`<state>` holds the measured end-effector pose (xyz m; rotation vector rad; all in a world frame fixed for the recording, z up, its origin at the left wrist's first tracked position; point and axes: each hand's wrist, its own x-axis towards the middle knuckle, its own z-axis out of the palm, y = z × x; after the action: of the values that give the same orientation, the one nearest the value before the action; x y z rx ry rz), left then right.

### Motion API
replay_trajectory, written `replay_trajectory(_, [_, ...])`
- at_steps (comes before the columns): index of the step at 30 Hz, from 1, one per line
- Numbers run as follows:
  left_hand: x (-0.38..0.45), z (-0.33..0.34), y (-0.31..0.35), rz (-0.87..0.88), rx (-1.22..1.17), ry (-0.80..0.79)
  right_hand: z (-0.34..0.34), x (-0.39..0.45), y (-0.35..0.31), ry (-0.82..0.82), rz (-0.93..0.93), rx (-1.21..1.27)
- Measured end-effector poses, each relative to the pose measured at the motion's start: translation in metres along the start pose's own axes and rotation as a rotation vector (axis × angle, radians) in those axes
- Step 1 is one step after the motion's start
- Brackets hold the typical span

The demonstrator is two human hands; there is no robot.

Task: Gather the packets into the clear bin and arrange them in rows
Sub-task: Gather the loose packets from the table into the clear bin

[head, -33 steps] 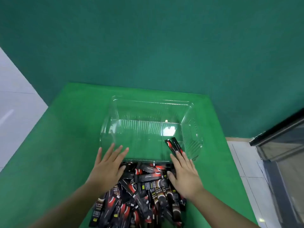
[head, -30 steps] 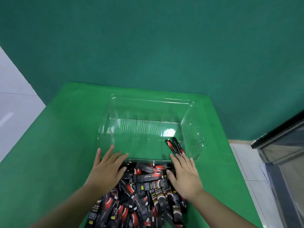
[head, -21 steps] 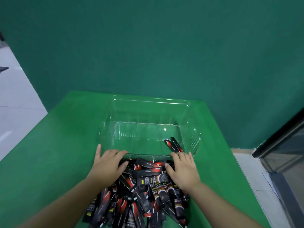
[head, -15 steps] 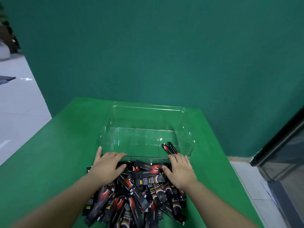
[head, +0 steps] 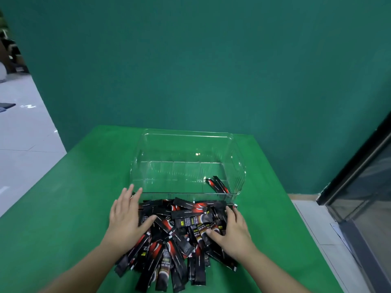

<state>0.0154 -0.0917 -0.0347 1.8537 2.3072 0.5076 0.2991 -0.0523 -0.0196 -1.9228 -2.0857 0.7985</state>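
- Heap of packets (head: 177, 231): slim, flat, glossy sachets, black with red and white print, crossed at all angles on the table (head: 63, 218), just in front of the bin's near wall.
- Two more packets (head: 218, 184) inside the bin, flat on its floor at the near right corner, side by side and slanted.
- Bin (head: 186, 161): clear hard plastic, rectangular, rounded corners, ribbed lower walls, open top; rest of floor bare.
- Left hand (head: 125, 218) palm down on the heap's left edge; fingers straight and slightly spread, tips near the bin's near left corner, thumb out across the packets.
- Right hand (head: 232, 229) palm down on the heap's right side; fingers straight and close together, thumb angled inward over the sachets; nothing pinched.
- Table covered in smooth bright green cloth; wide bare stretches left and right of the heap, a narrower strip behind the bin.
- Dark green wall (head: 190, 70) behind the far edge; pale tiled floor (head: 23, 140) off both sides; dark glass door (head: 364, 187) at right.
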Motion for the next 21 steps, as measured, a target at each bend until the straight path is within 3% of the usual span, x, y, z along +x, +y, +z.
replay_trajectory(5, [-0.002,0.021,-0.002,-0.308,-0.222,-0.049,0.003,0.008,0.005,0.010,0.081,0.172])
replay_trajectory(13, [-0.006,0.039,0.004,-0.325,-0.453,-0.005,0.007,0.028,0.006,0.083,0.145,0.290])
replay_trajectory(18, [0.000,0.044,0.003,-0.277,-0.215,-0.035,0.012,0.034,0.002,0.094,0.164,0.251])
replay_trajectory(21, [0.003,0.043,0.003,-0.244,-0.252,-0.059,0.010,0.035,0.000,0.107,0.171,0.304])
